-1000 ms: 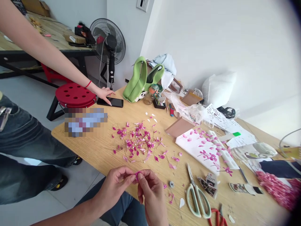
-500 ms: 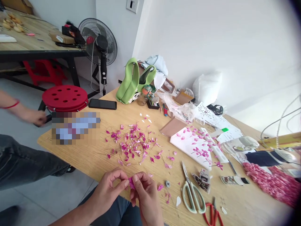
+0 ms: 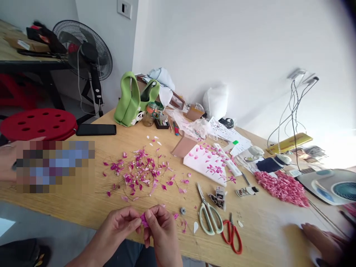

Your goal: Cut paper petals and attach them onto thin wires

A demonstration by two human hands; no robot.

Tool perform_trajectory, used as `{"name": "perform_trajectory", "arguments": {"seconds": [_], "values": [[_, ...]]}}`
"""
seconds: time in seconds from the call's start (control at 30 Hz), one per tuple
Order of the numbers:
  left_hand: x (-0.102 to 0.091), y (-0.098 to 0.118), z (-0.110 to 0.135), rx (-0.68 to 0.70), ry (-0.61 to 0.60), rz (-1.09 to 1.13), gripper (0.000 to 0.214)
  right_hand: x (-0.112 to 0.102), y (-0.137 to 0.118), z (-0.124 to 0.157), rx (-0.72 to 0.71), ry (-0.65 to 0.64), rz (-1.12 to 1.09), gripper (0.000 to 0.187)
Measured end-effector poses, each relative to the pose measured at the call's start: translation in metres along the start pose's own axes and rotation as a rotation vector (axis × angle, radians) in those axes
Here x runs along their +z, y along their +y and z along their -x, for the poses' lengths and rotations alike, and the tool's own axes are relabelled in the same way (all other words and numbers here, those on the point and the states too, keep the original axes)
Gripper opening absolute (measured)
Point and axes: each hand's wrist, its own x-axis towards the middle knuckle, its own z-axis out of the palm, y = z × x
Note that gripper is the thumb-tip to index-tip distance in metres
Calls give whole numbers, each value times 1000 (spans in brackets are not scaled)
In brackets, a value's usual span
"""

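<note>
**Left hand** [image 3: 118, 230]: fingers curled and nearly closed; thumb and forefinger pinch one side of the crumpled magenta petal [image 3: 144, 220].

**Right hand** [image 3: 162, 230]: partly closed; thumb and fingertips pinch the opposite side of the same petal, hiding part of it.

**Petal position:** held between both hands, above the front edge of the pale wooden tabletop [image 3: 258, 230].

**Handling (judged):** very light, soft and easily creased or torn; its material cannot be told. A gentle fingertip pinch appears safest.

**Beside the hands:** a small grey thread spool [image 3: 183, 210] lies just right of the right hand, with a few loose pink petals [image 3: 183, 225] and a white petal-shaped scrap [image 3: 195, 227] nearby.

**Farther right:** scissors with pale green handles [image 3: 210, 218] lie beside red-handled pliers [image 3: 231, 237].

**Ahead:** a scattered heap of magenta petals on thin wires [image 3: 130, 172] lies on the tabletop, leaving a strip of bare wood before the hands.

**Other people:** a co-worker's hand [image 3: 322, 241] rests at the lower right; another hand [image 3: 7, 159] at far left is partly covered by a pixelated patch.
</note>
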Motion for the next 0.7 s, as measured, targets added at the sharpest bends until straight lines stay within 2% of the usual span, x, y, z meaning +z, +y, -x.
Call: {"name": "perform_trajectory", "arguments": {"seconds": [0.2,0.43,0.57,0.7], "values": [[9,5,4,-44,-46,61,24,-5,3,5,-20,-20,20,35],[13,8,11,-54,27,-50,27,-9,3,14,-12,-49,39,38],[14,12,13,-55,117,-177,27,-20,-6,22,-87,71,94,43],[8,12,14,-32,152,-247,28,-47,-20,34,-239,342,82,34]]}}
